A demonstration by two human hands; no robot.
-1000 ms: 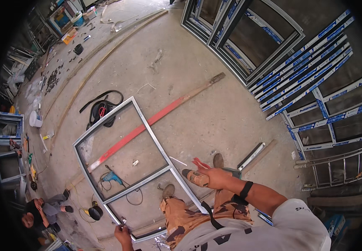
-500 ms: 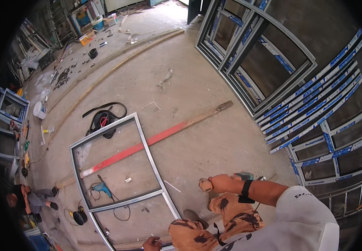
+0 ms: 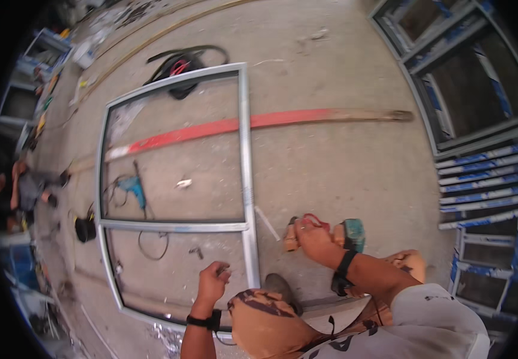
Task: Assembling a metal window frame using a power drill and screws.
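A grey metal window frame [image 3: 247, 149] with a crossbar lies on the floor ahead. My left hand [image 3: 212, 281] hovers over its lower section near the right side bar. The fingers are curled, with what may be a small greyish thing between them. My right hand [image 3: 317, 242] is closed, to the right of the frame. A red item [image 3: 316, 221] shows at its fingers, too blurred to name. Just right of that hand is a teal power tool [image 3: 353, 234]. Inside the frame's outline a blue corded drill [image 3: 132, 186] rests on the floor.
A red-painted plank [image 3: 211, 127] runs beneath the frame. Behind it sits a black bag with a strap [image 3: 182, 90]. Taped window frames [image 3: 429, 102] and several wrapped profiles [image 3: 486, 185] stand at the right. Someone in grey trousers [image 3: 37, 179] sits at the left. A thin white strip [image 3: 267, 223] lies near my right hand.
My view has turned, shifting the frame up and the stacked profiles right. My left hand has risen into view over the frame. The red item now shows at my right hand.
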